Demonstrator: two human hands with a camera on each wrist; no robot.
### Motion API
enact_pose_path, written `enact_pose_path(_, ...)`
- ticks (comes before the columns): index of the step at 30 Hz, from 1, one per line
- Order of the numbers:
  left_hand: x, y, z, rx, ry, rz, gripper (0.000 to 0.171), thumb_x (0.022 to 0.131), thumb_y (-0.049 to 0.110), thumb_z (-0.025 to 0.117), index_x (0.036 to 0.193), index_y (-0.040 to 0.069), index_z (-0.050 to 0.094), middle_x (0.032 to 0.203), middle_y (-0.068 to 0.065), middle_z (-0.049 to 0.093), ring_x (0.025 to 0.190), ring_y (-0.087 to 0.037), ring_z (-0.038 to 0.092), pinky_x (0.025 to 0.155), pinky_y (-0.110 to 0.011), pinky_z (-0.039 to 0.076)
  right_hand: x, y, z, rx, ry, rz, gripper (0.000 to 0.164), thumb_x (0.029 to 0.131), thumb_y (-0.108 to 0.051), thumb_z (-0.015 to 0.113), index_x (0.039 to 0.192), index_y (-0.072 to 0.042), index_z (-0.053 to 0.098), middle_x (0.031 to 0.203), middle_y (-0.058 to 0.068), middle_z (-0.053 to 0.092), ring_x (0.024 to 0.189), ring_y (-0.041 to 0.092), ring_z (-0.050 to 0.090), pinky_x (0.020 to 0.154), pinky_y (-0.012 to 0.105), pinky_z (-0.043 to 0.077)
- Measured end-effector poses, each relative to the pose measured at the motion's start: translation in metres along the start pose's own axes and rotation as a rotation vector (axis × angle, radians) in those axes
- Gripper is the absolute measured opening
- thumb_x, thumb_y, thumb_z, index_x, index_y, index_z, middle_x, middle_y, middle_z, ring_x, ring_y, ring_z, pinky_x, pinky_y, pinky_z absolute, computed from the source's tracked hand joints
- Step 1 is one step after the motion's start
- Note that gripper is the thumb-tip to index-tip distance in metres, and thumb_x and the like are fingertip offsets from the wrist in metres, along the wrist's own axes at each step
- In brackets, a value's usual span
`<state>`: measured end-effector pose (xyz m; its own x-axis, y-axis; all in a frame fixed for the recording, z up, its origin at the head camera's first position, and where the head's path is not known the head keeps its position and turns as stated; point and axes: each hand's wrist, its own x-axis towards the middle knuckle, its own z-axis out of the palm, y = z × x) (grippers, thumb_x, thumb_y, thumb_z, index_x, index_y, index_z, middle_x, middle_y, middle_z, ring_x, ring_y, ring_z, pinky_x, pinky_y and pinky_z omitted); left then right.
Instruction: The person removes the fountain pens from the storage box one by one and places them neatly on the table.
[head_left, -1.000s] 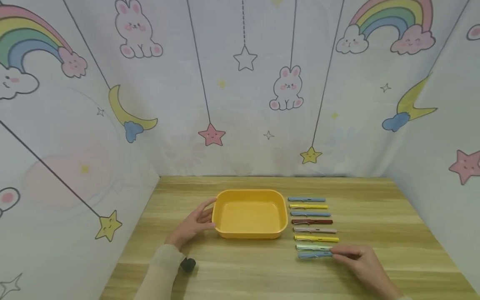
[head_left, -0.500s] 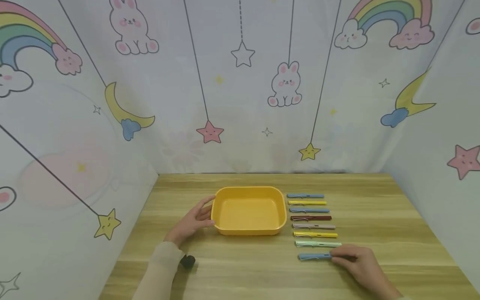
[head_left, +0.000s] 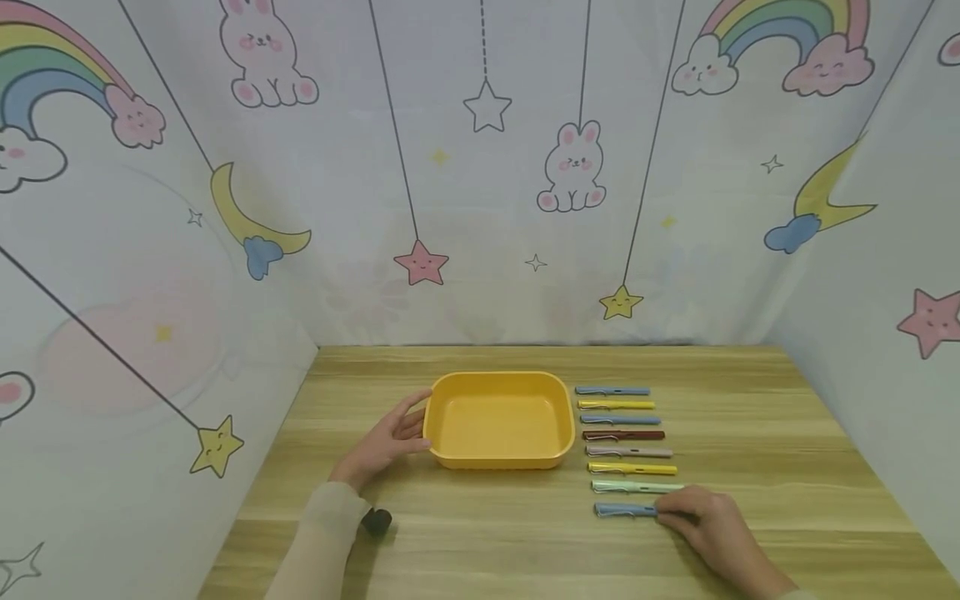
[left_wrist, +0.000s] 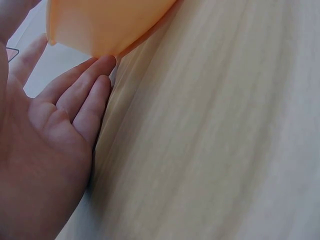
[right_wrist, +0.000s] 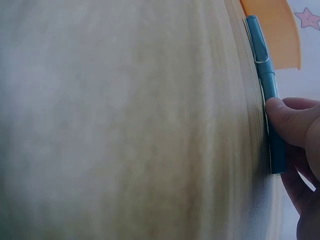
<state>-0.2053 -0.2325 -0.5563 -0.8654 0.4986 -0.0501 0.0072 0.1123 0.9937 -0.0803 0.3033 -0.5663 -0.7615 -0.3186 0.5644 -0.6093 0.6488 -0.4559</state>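
Note:
My right hand [head_left: 708, 525] pinches a blue capped pen [head_left: 625, 510] near its barrel end, thumb on the near side. In the right wrist view the pen [right_wrist: 262, 55] lies along the tabletop with its wire clip showing. Just beyond it is a light green pen [head_left: 630, 486], its right end close to my fingers. My left hand [head_left: 386, 442] spans the left end of a yellow plastic tray [head_left: 498, 463], thumb by the front corner and index finger by the back one. In the left wrist view its lower fingers [left_wrist: 85, 95] reach the tray's bottom edge, loosely extended.
Beyond the green pen lie several more in a column right of the tray: yellow [head_left: 633, 469], pinkish [head_left: 630, 452], dark red [head_left: 624, 435] and blue [head_left: 612, 390] among them. A black object [head_left: 377, 522] sits by my left wrist. Patterned curtains enclose the wooden table [head_left: 480, 542].
The blue pen in my right hand has moved toward me, away from the light green pen, then slightly left. My left hand stays at the tray. The head view has tilted a little.

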Motion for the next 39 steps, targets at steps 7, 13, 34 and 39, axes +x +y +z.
enact_pose_path(7,-0.002,0.001,0.001,-0.008,0.000,-0.016,0.087,0.099,0.009,0.075,0.167,0.031,0.025,0.169,-0.016,0.033,0.156,-0.036,0.032,0.124,-0.053,0.030,0.001,-0.003,-0.001,-0.019,-0.008,0.010,0.039,0.062,0.011,0.092,0.087,-0.018,0.082,0.086,-0.008,0.078,0.079,0.003,0.072,0.074,0.006,0.052)
enact_pose_path(13,-0.002,0.001,0.002,0.001,0.000,-0.010,0.087,0.099,0.010,0.074,0.168,0.029,0.025,0.169,-0.018,0.032,0.156,-0.038,0.031,0.124,-0.056,0.028,0.000,-0.002,0.000,-0.033,0.012,0.001,0.040,0.061,0.010,0.093,0.087,-0.018,0.082,0.086,-0.008,0.078,0.079,0.004,0.072,0.076,0.006,0.052)
enact_pose_path(34,-0.001,0.000,0.003,0.021,0.035,-0.032,0.093,0.098,0.012,0.076,0.169,0.027,0.018,0.170,-0.019,0.030,0.155,-0.037,0.033,0.124,-0.052,0.029,0.021,-0.008,-0.023,-0.065,0.110,0.126,0.069,0.086,-0.003,0.083,0.149,-0.013,0.060,0.142,0.011,0.066,0.133,-0.012,0.044,0.107,0.001,0.028)
enact_pose_path(39,-0.003,-0.003,0.006,0.115,0.112,0.075,0.092,0.096,0.014,0.079,0.169,0.018,0.022,0.169,-0.017,0.034,0.151,-0.038,0.040,0.119,-0.053,0.039,0.032,-0.003,-0.031,-0.201,0.066,0.096,0.077,0.085,-0.016,0.085,0.154,-0.005,0.051,0.146,0.024,0.060,0.134,0.033,0.058,0.119,0.015,0.029)
